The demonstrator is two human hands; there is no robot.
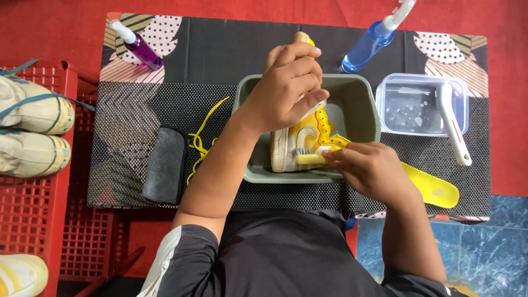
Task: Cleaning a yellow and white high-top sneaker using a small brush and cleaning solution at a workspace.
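Left hand (289,85) clamps the yellow shoe (300,135) upright inside the grey basin (363,104), steadying it; right hand (371,168), fingers closed, presses a yellow brush (309,158) against its side.

Shoe (297,137) stands in the basin (363,104) at the tabletop (220,49) centre. Left of the basin lie laces (201,143), then a cloth (165,165). Right sits a container (421,104) with a brush (454,126) across it. Spray bottles (140,47) occupy both far corners. Insole (434,190) by the near right edge.
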